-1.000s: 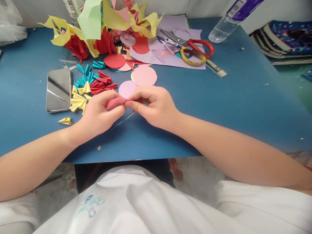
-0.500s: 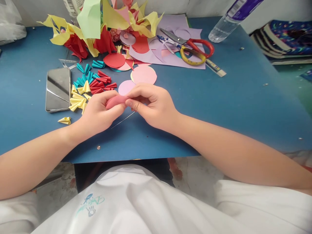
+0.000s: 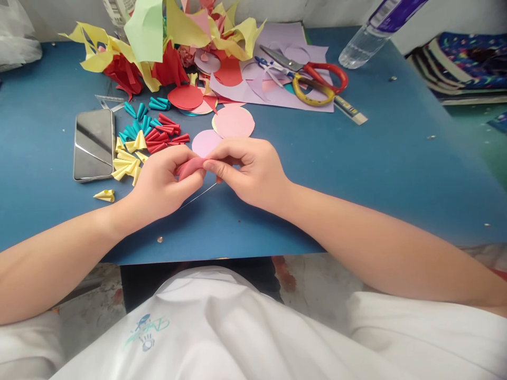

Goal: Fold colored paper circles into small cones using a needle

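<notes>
Between my hands is a curled piece of pink paper (image 3: 190, 169). My left hand (image 3: 164, 177) is closed round its left part, and my right hand (image 3: 249, 171) pinches its right end between thumb and fingers. A thin wire or needle (image 3: 200, 195) slants on or just above the table below the hands; its upper end is hidden by my right hand. Just beyond my fingers lie a lilac paper circle (image 3: 206, 141) and a pink paper circle (image 3: 234, 122). Left of the hands are small rolled paper cones: yellow (image 3: 125, 164), red (image 3: 158, 138) and teal (image 3: 134, 128).
A phone (image 3: 94, 145) lies left of the cones. Behind are crumpled paper scraps (image 3: 174, 31), red paper circles (image 3: 186, 97), lilac sheets (image 3: 273, 95), red-handled scissors (image 3: 327, 74), yellow-handled scissors (image 3: 312, 96), an eraser (image 3: 351, 110) and a water bottle (image 3: 368, 42). A set square (image 3: 110, 101) lies above the phone.
The pink paper is curled tighter, and less of it shows between my hands. My left fingers have closed further over it; both hands stay in nearly the same place.
</notes>
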Available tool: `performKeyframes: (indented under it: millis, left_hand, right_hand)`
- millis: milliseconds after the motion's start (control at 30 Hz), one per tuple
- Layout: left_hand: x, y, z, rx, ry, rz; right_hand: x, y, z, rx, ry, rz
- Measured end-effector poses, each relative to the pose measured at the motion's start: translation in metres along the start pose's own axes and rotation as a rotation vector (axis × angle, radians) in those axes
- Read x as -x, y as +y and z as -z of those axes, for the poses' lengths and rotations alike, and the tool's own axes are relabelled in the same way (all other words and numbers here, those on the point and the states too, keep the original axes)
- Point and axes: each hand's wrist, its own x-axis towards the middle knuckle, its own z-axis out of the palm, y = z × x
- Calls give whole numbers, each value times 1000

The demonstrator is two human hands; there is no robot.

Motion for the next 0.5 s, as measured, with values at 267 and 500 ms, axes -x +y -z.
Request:
performKeyframes:
  millis: [267, 500]
  left_hand:
    - [1, -3, 2, -51, 3, -75]
    - [4, -3, 2, 62, 28, -112]
  right_hand:
    - [1, 4, -1, 75, 39, 162]
    - [0, 9, 1, -2, -2, 187]
